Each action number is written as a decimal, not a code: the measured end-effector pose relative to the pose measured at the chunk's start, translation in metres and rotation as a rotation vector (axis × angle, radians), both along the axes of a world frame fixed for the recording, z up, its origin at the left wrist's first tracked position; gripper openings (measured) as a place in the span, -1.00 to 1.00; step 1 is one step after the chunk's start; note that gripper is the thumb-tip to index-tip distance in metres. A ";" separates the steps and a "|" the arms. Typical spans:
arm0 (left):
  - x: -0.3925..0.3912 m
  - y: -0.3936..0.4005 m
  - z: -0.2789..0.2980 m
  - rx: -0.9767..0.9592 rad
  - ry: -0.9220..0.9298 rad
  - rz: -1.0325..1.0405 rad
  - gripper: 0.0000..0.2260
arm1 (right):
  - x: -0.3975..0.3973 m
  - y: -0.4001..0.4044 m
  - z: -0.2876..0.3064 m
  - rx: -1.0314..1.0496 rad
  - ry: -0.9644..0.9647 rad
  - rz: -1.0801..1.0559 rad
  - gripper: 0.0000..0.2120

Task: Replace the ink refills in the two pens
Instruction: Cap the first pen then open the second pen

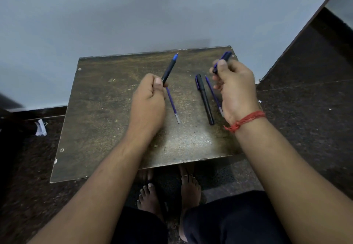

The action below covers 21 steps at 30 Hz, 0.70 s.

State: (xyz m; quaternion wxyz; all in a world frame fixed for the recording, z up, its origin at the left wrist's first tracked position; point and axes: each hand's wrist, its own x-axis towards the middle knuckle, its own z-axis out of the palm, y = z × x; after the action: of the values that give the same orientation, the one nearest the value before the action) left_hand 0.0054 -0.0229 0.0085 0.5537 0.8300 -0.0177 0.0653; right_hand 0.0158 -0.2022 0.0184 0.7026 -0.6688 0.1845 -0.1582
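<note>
Left hand [148, 98] grips uncapped pen [169, 70] tip-up over table [107, 110], right hand [235, 89] pinches its cap [222, 61]; 2nd pen [204, 99] w/ refills [214, 94] lies between, so park cap nearby, then unscrew the tip end steadily.

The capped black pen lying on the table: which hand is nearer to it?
Right. The right hand hovers just beside the capped black pen; the left hand is farther off, across a loose refill.
</note>
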 end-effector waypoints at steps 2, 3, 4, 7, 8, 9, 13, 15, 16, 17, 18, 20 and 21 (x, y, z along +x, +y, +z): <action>-0.002 0.000 -0.001 -0.001 -0.019 0.027 -0.73 | 0.002 0.005 0.001 -0.385 0.039 0.064 -0.84; -0.002 0.001 -0.002 -0.005 -0.023 0.040 -0.73 | 0.002 0.008 0.002 -0.554 0.063 0.111 -0.86; -0.001 0.001 -0.002 -0.019 -0.023 0.054 -0.73 | 0.001 0.013 0.002 -0.693 0.095 0.166 -0.89; 0.002 0.001 -0.003 -0.070 -0.011 0.094 -0.74 | -0.007 0.028 0.000 -0.937 0.183 0.282 -0.85; 0.002 0.001 -0.003 -0.070 -0.008 0.101 -0.75 | -0.008 0.032 -0.001 -0.997 0.193 0.285 -0.82; 0.002 0.000 -0.003 -0.067 -0.008 0.101 -0.75 | -0.010 0.035 0.000 -1.049 0.194 0.276 -0.79; 0.002 0.000 -0.004 -0.068 -0.005 0.099 -0.74 | -0.013 0.043 0.003 -1.186 0.195 0.256 -0.78; 0.002 0.000 -0.003 -0.076 -0.005 0.103 -0.74 | -0.014 0.045 0.003 -1.214 0.186 0.256 -0.80; 0.002 -0.001 -0.003 -0.081 -0.006 0.102 -0.73 | -0.014 0.045 0.003 -1.221 0.182 0.258 -0.81; 0.002 -0.001 -0.002 -0.085 -0.006 0.099 -0.73 | -0.014 0.044 0.003 -1.233 0.181 0.267 -0.82; 0.001 -0.001 -0.002 -0.086 -0.006 0.097 -0.72 | -0.013 0.044 0.003 -1.247 0.183 0.278 -0.82; 0.001 -0.001 -0.002 -0.082 -0.005 0.092 -0.72 | -0.011 0.041 0.002 -1.241 0.172 0.269 -0.82; 0.001 -0.001 -0.002 -0.083 -0.004 0.089 -0.72 | -0.009 0.039 0.003 -1.208 0.147 0.236 -0.82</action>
State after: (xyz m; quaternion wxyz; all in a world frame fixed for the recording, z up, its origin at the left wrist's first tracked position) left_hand 0.0059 -0.0243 0.0068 0.5839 0.8063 0.0209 0.0922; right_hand 0.0064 -0.1634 0.0217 0.1982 -0.9734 0.0352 -0.1093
